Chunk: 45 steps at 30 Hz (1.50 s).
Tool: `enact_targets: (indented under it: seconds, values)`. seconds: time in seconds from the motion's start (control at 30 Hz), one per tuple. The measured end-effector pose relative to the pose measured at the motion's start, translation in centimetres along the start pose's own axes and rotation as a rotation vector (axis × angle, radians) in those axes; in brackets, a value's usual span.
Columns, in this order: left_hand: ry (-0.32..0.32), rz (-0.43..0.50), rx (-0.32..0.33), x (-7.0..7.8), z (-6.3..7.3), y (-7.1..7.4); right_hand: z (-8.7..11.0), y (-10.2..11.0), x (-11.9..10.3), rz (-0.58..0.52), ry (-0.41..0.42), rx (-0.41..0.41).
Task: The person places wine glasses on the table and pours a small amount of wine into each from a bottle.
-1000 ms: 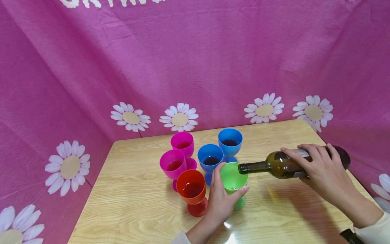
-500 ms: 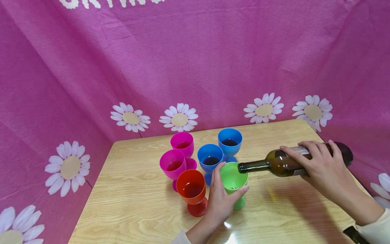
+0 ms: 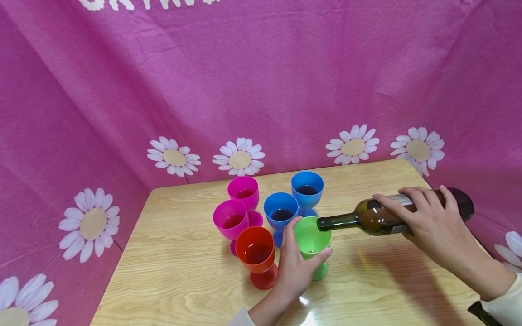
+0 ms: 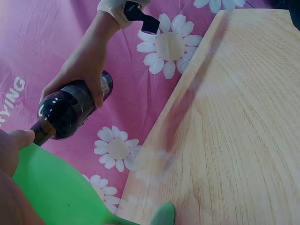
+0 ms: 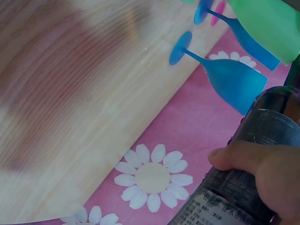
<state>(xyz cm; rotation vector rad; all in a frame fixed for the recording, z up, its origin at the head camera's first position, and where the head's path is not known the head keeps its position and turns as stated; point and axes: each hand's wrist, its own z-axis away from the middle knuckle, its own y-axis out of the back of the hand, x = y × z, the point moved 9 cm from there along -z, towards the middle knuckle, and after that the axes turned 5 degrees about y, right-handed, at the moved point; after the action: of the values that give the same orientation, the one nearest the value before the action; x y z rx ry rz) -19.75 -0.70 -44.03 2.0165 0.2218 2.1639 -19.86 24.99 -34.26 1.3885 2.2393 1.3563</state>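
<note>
My left hand [image 3: 296,267] holds the bowl of a green goblet [image 3: 313,235] from the near left, thumb on the front and fingers along the left side. The goblet stands upright on the table; a small shiny spot shows at its bottom. My right hand [image 3: 434,226] grips a dark glass wine bottle [image 3: 373,217] round its body, thumb underneath partly hidden. The bottle lies nearly level in the air, its mouth over the green goblet's right rim. No stream of liquid can be made out. In the right wrist view the thumb presses the bottle's label [image 5: 218,208].
Beside the green goblet stand a red goblet [image 3: 255,249], two blue goblets [image 3: 281,209] and two pink goblets [image 3: 231,219], each with dark liquid inside. The wooden table [image 3: 171,271] meets a pink flowered cloth [image 3: 253,90] behind and at the sides.
The bottle's base has risen slightly and its mouth has shifted a little to the left over the green goblet. My left hand and the goblets stay in place.
</note>
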Motion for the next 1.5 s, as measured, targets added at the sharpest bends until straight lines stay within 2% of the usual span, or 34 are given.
enact_targets:
  seconds: [0.93, 1.5]
  values:
    - [-0.005, 0.008, -0.008, 0.0, -0.1, -0.1, -1.3, 1.3, -0.5, 0.040, 0.073, 0.001]
    - [-0.019, 0.025, -0.007, 0.1, 0.0, -0.1, -1.7, 1.5, -0.4, 0.032, 0.062, -0.022]
